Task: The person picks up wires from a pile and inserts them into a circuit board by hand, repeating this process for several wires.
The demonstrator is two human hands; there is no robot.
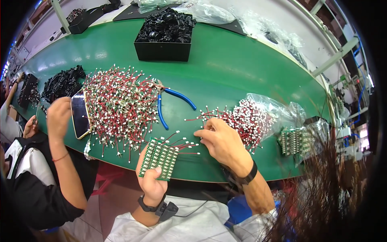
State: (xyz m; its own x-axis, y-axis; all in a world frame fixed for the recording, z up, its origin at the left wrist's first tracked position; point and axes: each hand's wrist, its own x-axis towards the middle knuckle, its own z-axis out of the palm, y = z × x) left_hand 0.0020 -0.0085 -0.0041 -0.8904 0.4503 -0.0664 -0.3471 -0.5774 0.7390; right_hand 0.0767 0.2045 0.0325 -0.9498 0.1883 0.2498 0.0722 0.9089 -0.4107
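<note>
At the near edge of the green table, right over the lip, the left hand is closed around the bottom of a green circuit board panel, thumb on top, holding it tilted up off the table. A few red wires already stick out of the panel's upper right side. The right hand sits just to the right of the panel, fingers curled and pinching into the small pile of red wire leads, though I can't really tell if it's got one gripped. That pile spills out of a clear plastic bag. So one panel in hand, plus a stack of more green panels further right, too blurry to count. To the left there's a much bigger heap of red wires, with one pair of blue-handled cutters lying between the two piles and a phone at the heap's left edge. Farther back, one black box is filled over the rim with small black parts, and another loose pile of black parts is off to the left. A co-worker's arm reaches in on the left.
</note>
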